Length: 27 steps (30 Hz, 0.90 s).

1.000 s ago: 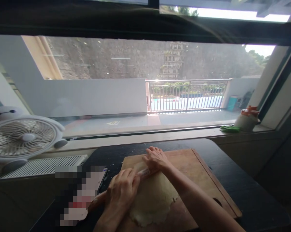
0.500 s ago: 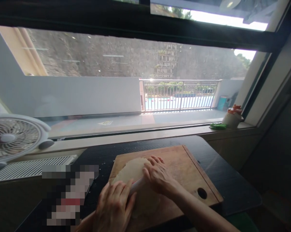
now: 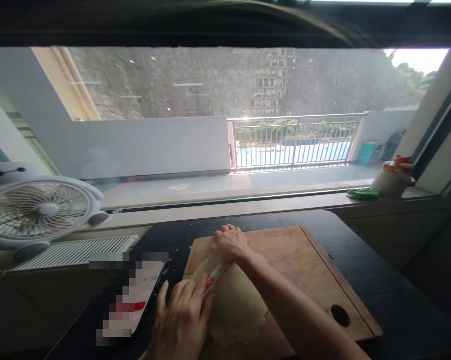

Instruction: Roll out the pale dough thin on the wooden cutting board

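A flat, thin sheet of pale dough (image 3: 238, 307) with an uneven edge lies on a wooden cutting board (image 3: 285, 260). Across it, slanting away from me, runs a whitish rolling pin (image 3: 217, 274) with a red mark on it. My left hand (image 3: 184, 305) is over the near end of the pin, fingers curved onto it. At the far end, by the board's back left corner, my right hand (image 3: 231, 243) bears down on the pin, its fingers bent and partly hidden behind the wrist. Both ends of the pin are covered by the hands.
The board rests on a dark table (image 3: 304, 220). Left of it lies a phone (image 3: 139, 295), partly pixelated. A white fan (image 3: 45, 209) stands at the left. On the windowsill are a light pot (image 3: 392, 180) and a green cloth-like item (image 3: 363, 194).
My right hand has moved forward and left with the rolling pin, uncovering more dough on the near side. The camera view has shifted, so the surroundings appear further right.
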Motion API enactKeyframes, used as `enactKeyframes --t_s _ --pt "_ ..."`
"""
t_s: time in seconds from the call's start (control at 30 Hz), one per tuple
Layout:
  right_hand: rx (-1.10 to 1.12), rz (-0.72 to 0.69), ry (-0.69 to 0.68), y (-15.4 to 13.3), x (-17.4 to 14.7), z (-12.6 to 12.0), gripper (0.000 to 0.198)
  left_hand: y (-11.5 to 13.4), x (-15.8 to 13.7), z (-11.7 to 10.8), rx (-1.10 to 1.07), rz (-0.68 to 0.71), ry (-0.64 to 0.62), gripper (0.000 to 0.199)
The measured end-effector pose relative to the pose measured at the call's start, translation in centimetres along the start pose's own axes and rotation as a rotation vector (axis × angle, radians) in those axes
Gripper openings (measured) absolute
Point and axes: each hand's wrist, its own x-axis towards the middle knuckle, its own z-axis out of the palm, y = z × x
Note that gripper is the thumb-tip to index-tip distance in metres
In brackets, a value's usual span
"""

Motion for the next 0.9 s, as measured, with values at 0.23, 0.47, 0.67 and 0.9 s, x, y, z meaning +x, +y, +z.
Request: enactKeyframes --t_s 0.23,0.47,0.67,0.9 --pt "0.000 -0.014 0.145 2.4 -7.6 -1.5 0.035 2.1 -1.2 -0.4 -0.029 0.080 0.039 0.037" --pt "-0.011 0.003 0.186 2.8 -10.0 -1.6 0.034 2.5 -1.6 -0.3 -0.070 0.124 0.072 0.035" --pt "-0.075 0.008 0.079 0.7 -4.2 -0.9 0.034 0.8 -0.3 -0.5 -0.097 0.081 0.020 0.028" --pt "-0.048 0.011 -0.012 -1.5 1.5 1.0 0.028 -0.3 1.5 -1.6 -0.095 -0.017 -0.108 0.026"
